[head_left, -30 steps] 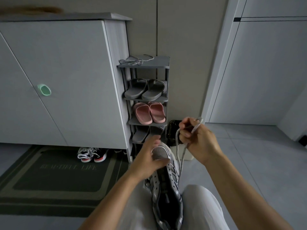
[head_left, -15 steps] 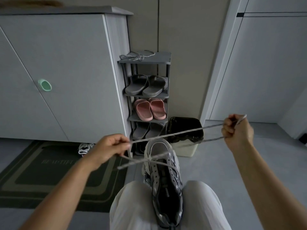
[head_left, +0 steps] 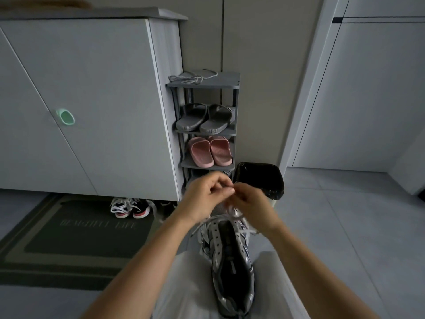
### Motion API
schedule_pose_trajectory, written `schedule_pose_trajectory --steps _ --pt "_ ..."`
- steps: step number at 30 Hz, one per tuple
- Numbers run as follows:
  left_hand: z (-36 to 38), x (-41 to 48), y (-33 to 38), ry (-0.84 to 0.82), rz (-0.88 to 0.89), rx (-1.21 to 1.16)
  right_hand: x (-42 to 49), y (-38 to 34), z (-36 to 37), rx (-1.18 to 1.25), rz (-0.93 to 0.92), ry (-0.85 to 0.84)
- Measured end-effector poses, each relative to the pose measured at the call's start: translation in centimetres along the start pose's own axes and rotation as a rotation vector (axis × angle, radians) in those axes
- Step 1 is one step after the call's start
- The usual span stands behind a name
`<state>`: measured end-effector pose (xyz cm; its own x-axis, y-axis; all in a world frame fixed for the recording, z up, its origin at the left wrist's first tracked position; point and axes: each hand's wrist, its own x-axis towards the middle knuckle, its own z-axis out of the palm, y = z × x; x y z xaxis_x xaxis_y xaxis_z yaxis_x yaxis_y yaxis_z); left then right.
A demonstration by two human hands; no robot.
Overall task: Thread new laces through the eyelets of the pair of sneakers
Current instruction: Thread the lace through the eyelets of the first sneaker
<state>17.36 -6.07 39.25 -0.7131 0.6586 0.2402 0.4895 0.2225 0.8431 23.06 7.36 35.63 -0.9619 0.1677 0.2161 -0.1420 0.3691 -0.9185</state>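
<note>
Grey floor tiles and pale cabinet fronts frame a dim entryway, seen from a seated person's lap. Nearest, below and behind the hands, the sneaker (head_left: 230, 256) lies wedged between the knees, its long axis running straight away from the body, heel close, toe under the hands. Both hands meet just above the toe end: the left hand (head_left: 204, 199) and right hand (head_left: 249, 203) touch fingertip to fingertip, apparently pinching the lace (head_left: 234, 215), though blur hides the exact grip. Lace strands drop from the fingers to the lowest eyelets; neither hand is clearly nearer. Upper eyelets look unthreaded, so the work likely proceeds back toward the body. Beyond the hands stands a shoe rack (head_left: 204, 84) with a spare lace (head_left: 190, 78) on top.
</note>
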Motion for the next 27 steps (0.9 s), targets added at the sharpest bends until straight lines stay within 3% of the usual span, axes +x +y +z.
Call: schedule_pose_trajectory --steps 3,8,11,13,16,17,20,25,27 --pt "-2.5 -0.6 -1.7 -0.025 -0.172 -0.053 0.0 2.0 -4.1 0.134 0.162 0.215" --pt "-4.4 -3.0 -5.3 0.054 -0.365 -0.03 -1.1 5.7 -9.1 -0.12 0.257 0.359" --pt "-2.7 -2.9 -5.1 0.021 -0.326 -0.081 -1.4 5.6 -8.8 -0.397 0.256 0.212" --pt "-0.9 -2.6 -4.2 -0.032 -0.259 -0.098 -1.6 4.9 -7.2 -0.528 0.143 0.121" --pt "2.1 -1.4 -2.7 -0.093 -0.175 -0.118 -1.9 2.6 -3.0 -0.47 -0.161 0.098" --pt "2.8 -1.1 -2.2 -0.082 -0.158 -0.139 -2.0 2.0 -1.9 -0.404 -0.177 0.085" --pt "3.6 -0.5 -1.7 -0.014 -0.181 -0.205 -2.0 1.2 -1.1 -0.141 -0.071 0.07" --pt "2.2 -0.7 -5.5 0.255 -0.392 -0.023 -2.3 3.5 -2.4 -0.135 0.156 0.186" --pt "2.3 -1.3 -6.8 0.158 -0.6 -0.133 -2.5 4.6 -2.4 -0.177 0.237 0.184"
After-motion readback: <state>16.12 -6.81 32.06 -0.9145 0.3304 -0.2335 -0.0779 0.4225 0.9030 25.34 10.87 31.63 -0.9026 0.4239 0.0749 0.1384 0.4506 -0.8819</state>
